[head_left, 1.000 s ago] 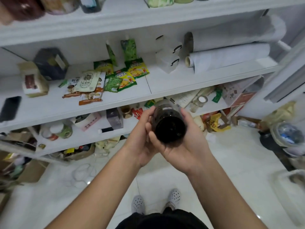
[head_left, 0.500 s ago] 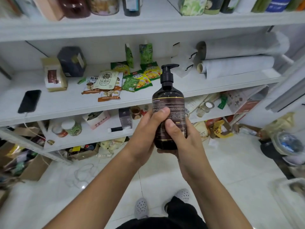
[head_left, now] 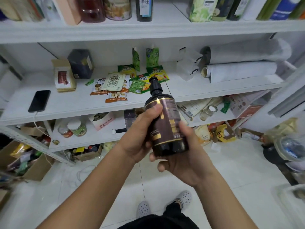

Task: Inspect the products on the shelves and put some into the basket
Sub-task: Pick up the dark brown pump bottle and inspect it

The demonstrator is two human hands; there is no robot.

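White shelves (head_left: 115, 106) crowd the background; both hands up front, left hand (head_left: 140, 139) and right hand (head_left: 186, 156) wrapped round a dark pump bottle (head_left: 166, 123), tilted.

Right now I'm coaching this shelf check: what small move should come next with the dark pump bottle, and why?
Probably keep turning the pump bottle to bring its label square to view. Both hands, left hand and right hand, grip it tilted, with the label text angled sideways.
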